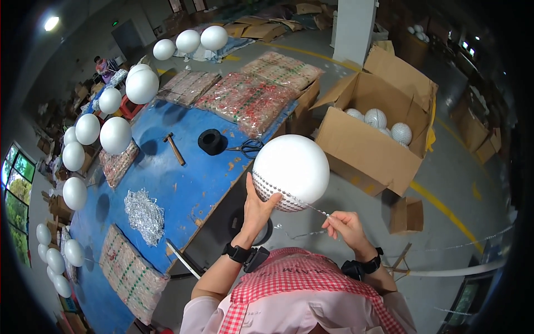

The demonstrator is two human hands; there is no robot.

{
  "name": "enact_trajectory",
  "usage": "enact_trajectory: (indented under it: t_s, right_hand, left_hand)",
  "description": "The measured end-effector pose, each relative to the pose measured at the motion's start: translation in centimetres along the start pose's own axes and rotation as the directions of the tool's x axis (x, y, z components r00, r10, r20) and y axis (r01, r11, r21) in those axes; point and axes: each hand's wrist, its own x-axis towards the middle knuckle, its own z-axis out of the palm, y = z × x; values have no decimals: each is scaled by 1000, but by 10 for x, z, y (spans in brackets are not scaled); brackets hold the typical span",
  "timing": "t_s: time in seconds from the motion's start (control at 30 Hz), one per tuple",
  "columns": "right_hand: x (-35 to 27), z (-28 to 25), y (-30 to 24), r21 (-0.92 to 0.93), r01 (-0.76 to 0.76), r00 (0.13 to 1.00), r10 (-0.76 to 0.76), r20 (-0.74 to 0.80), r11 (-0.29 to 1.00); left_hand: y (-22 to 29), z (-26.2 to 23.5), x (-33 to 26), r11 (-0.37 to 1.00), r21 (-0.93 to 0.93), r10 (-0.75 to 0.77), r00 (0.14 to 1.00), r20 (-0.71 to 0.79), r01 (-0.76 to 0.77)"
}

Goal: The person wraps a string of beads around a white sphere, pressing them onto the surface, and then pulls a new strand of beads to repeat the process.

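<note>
A large white ball is in front of my chest, its lower part wrapped in rows of silver beads. My left hand cups the ball from the lower left, the thumb pressed over the beaded rows. From the ball's underside a silver bead string runs to my right hand, which pinches it with the fingers closed. The string's loose tail hangs below, between my two hands. Wristbands with dark devices sit on both wrists.
On the blue table lie a hammer, black tape, scissors, a silver bead pile and bagged goods. Several white balls hang over the left side. An open carton with beaded balls stands right.
</note>
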Motion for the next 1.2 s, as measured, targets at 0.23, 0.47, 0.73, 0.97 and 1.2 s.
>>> enact_trajectory:
  t_s: [0.23, 0.47, 0.73, 0.97, 1.2]
  right_hand:
    - [11, 7, 2, 31, -65, 996, 67, -64, 997]
    - [8, 7, -11, -87, 17, 999, -20, -29, 996]
    - [13, 5, -2, -20, -90, 996, 90, 3, 996]
    - [21, 2, 11, 116, -52, 998, 50, 24, 992]
    - [26, 20, -2, 20, 77, 997, -76, -34, 997]
  left_hand:
    - [12, 5, -10, 972, 233, 24, 1000, -19, -19]
    - [22, 6, -14, 938, 335, 135, 985, -105, -93]
    - [17, 5, -11, 963, 261, 95, 992, -78, -71]
    - [16, 4, -12, 972, 224, 84, 994, -71, -66]
    - [16, 7, -15, 900, 409, 196, 978, -69, -151]
